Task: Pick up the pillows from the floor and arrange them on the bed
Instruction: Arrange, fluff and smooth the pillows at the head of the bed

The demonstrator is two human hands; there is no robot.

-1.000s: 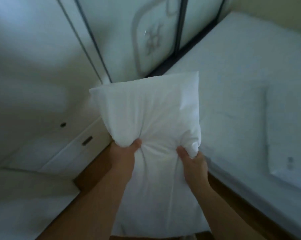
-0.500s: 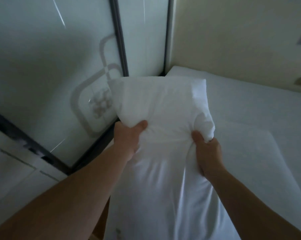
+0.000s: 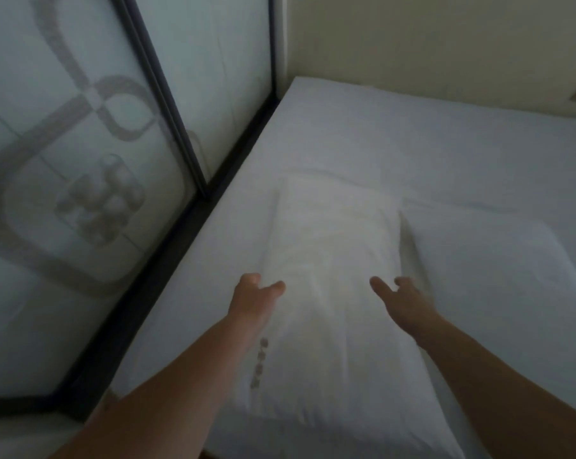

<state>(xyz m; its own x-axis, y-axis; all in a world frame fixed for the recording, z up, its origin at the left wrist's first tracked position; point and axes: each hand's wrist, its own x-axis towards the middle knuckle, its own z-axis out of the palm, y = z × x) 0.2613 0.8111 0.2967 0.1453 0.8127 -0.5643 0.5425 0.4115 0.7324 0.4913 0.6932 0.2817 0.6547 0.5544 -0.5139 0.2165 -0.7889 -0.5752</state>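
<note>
Left hand (image 3: pixel 255 301): fingers spread apart, holding nothing; fingertips at the left edge of the near pillow, contact cannot be confirmed owing to blur.
Right hand (image 3: pixel 402 301): fingers loosely splayed, holding nothing; positioned over the right half of the near pillow.
Near pillow (image 3: pixel 329 293): white, lying lengthwise on the bed between and beyond both hands, its long axis running away from the person. A row of small dark marks sits on its left edge, just behind the left hand.
Second pillow (image 3: pixel 492 270): white, lying flat to the right of the right hand, its edge touching or slightly overlapped by the near pillow.
Bed (image 3: pixel 412 137): white sheet, extends ahead of both hands to the wall; a crease runs across it just beyond the pillows.
Wardrobe doors (image 3: pixel 81 160): frosted panels with a dark frame and a looped pattern, left of the left hand, close alongside the bed.
Wall (image 3: pixel 429 44): cream, far beyond both hands.
</note>
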